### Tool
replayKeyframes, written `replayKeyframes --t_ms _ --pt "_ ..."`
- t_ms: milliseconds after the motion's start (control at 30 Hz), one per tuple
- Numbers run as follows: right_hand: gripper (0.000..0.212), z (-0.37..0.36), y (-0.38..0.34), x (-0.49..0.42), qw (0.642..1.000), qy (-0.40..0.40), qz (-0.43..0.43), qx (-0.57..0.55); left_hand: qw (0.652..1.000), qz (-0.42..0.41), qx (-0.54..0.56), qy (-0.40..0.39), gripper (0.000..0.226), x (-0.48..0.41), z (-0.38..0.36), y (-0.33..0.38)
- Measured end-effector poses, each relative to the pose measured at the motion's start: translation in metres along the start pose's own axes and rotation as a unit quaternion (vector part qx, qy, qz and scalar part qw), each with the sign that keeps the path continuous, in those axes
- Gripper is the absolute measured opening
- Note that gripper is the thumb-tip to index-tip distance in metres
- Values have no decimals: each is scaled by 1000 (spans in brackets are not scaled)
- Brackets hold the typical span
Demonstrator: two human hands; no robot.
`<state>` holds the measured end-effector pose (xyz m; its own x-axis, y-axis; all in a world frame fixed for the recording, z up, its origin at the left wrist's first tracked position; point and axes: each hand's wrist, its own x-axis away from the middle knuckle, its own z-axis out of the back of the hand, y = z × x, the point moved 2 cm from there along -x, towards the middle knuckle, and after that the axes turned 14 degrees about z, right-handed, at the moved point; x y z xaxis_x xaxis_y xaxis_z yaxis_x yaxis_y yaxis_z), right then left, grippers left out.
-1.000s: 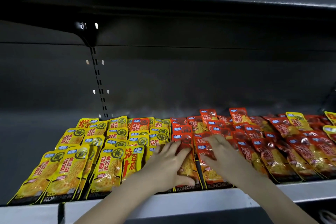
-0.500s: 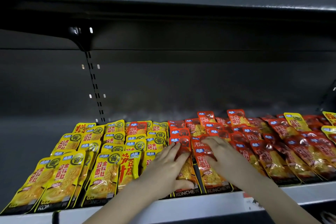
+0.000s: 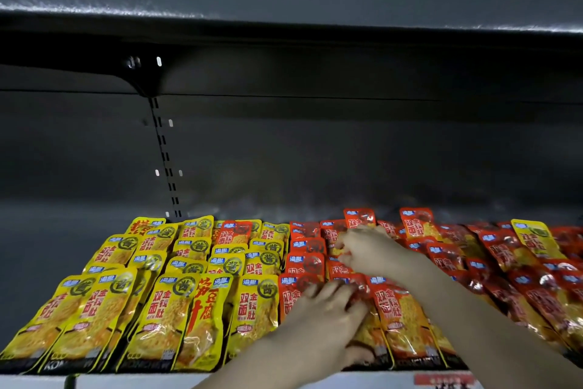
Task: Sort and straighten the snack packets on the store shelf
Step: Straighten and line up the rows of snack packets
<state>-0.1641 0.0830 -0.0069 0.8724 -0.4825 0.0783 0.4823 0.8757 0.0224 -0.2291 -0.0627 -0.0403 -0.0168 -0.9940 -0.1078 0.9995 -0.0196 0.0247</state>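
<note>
Head view: shelf [image 3: 142, 380] packed with overlapping snack packets in rows, running from the front edge toward the back. Yellow packets [image 3: 176, 294] take the left half, red packets [image 3: 520, 294] the right half, and the two blocks meet just left of centre. Strays: one red packet [image 3: 233, 232] in the back rows of the yellow block, one yellow packet [image 3: 536, 238] near the back right among the red, and a yellow packet with big red lettering [image 3: 205, 309] in the front row of the yellow block. Left hand [image 3: 328, 322] is at the front edge, on the first red column. Its fingers are bent over the front red packet [image 3: 291, 300] and the thumb is tucked under near the packet's bottom edge, so it is grasping that packet. Right hand [image 3: 369, 249] reaches further back, forearm crossing the red block from the front right. Its fingers are curled down and its tips are pinching a middle red packet [image 3: 336, 268] in the next column, though blur makes the exact packet hard to pin. The hands are near each other, not touching. Dark back panel [image 3: 347, 152] sits behind, with a slotted upright [image 3: 164, 155] on its left part. Upper shelf [image 3: 284, 19] overhangs the top. Red label [image 3: 441, 380] is on the shelf's front edge at right, text unreadable.
</note>
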Motion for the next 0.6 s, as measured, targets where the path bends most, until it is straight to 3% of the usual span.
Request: replayKeyframes --t_ms 167,367,533,600 --pt "22 4 5 -6 998 -34 9 -55 1000 -2 -2 -20 67 -5 7 2" --pt "17 6 9 -10 996 -8 9 -86 1000 4 -26 9 63 -4 2 -1" --pt "20 4 6 -19 997 67 -9 -24 998 12 -31 44 70 -10 2 1" --pt "20 0 7 -22 995 96 -21 4 999 30 -26 17 73 -12 4 2"
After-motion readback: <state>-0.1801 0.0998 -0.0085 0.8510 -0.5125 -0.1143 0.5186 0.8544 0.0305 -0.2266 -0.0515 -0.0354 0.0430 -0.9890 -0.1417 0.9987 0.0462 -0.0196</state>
